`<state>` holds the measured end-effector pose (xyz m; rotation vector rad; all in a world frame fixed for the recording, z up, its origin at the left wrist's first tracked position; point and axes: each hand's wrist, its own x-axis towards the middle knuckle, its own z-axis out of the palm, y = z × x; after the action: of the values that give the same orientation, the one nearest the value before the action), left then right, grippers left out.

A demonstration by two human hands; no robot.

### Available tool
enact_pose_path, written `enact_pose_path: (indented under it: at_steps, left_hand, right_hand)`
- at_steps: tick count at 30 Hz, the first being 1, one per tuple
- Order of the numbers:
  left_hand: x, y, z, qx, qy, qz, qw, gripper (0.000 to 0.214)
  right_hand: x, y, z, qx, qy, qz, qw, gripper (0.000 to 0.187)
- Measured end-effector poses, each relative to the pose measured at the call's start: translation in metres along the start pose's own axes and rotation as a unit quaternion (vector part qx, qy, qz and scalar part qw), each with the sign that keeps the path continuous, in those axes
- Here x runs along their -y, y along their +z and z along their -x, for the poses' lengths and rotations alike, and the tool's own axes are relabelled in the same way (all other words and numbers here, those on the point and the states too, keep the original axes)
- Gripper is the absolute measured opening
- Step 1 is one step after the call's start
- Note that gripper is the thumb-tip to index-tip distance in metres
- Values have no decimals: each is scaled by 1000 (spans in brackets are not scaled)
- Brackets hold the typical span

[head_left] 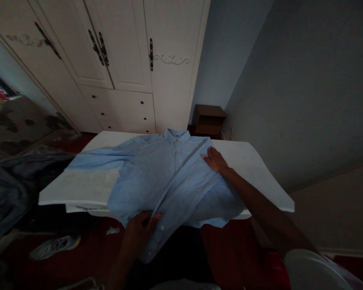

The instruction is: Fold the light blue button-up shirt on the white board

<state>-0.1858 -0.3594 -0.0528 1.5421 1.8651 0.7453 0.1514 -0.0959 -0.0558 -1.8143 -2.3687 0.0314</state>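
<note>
A light blue button-up shirt lies front side up on a white table, its collar at the far edge. One sleeve stretches out to the left. The other sleeve is folded diagonally across the front, its buttoned cuff hanging over the near edge. My left hand is closed on this sleeve by the cuff, with its fingertips partly hidden. Near the shoulder, my right hand rests on the cloth with its fingers stretched out.
Behind the table stands a white wardrobe with dark handles. A small brown cabinet is by the grey wall. Dark clothing is heaped at the left, and a shoe lies on the red floor.
</note>
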Motion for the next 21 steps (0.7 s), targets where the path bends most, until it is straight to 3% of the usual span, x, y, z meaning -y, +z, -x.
enact_pose_path:
  at_steps: [5,10,15,21]
  left_hand:
    - [16,10,3,-5,3,85,996,48]
    - [3,8,8,-52,-38,108,992,47]
    - [-6,7,12,-16,-43,68,997,43]
    - [22,20,12,-15,-35,-9,999,50]
  right_hand:
    - [1,-14,-6,17,6,8,1000,78]
    - [6,-22,-28,6,23,24,999,75]
    - [10,-13,-52,33,41,25,998,73]
    - [3,-7,-61,32,67,32,997,77]
